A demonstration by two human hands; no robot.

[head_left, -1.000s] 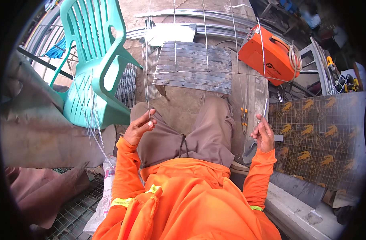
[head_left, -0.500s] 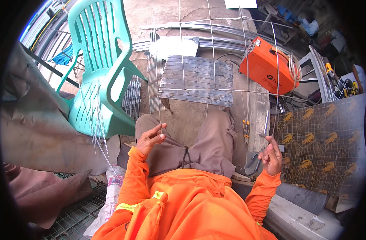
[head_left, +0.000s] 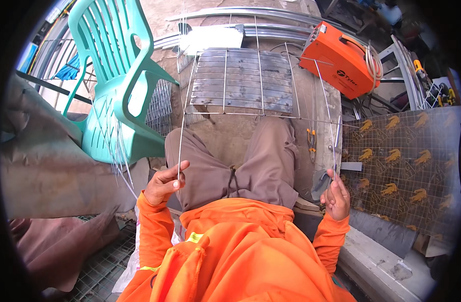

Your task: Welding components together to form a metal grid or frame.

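Note:
A thin metal wire grid [head_left: 182, 136] with open squares stretches in front of me, over my knees and a slatted low stool [head_left: 243, 83]. Pinched between the thumb and fingers of my left hand [head_left: 165, 184] is the grid's left wire end. My right hand [head_left: 336, 198] has its fingers curled around the wire end on the right. Some far wires blend into the background, so the grid's far edge is hard to trace. Pliers with orange-and-black handles [head_left: 311, 141] lie beyond my right knee, apart from both hands.
A green plastic chair [head_left: 124, 123] stands at the left with loose wires [head_left: 114, 143] on its seat. An orange machine with a coiled cable [head_left: 336, 63] sits at the far right. Nearer on the right is a dark patterned board [head_left: 402, 166]. Long metal bars [head_left: 276, 32] lie behind the stool.
The grid has come nearer to me and tilted, its far ends now lower in view. My left hand has moved left and toward me; my right hand has shifted slightly left. Both keep their hold.

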